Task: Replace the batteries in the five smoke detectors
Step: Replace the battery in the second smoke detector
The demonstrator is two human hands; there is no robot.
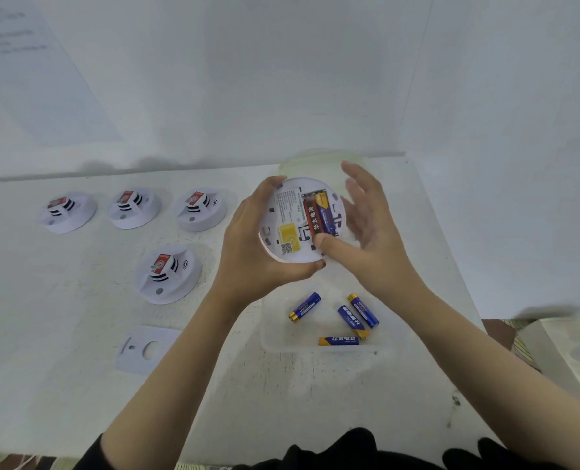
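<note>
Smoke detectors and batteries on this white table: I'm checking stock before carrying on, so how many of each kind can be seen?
Round white plastic smoke detectors: 5, with four lying on the table and one held open in the left hand
Loose blue-and-gold cylindrical batteries in the clear tray: 4
Batteries in the held detector: 2, one red, one blue
Total: 11

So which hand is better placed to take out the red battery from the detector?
Probably the right hand: its thumb already rests at the red battery, fingers free. The left hand is busy holding the open detector.
</note>
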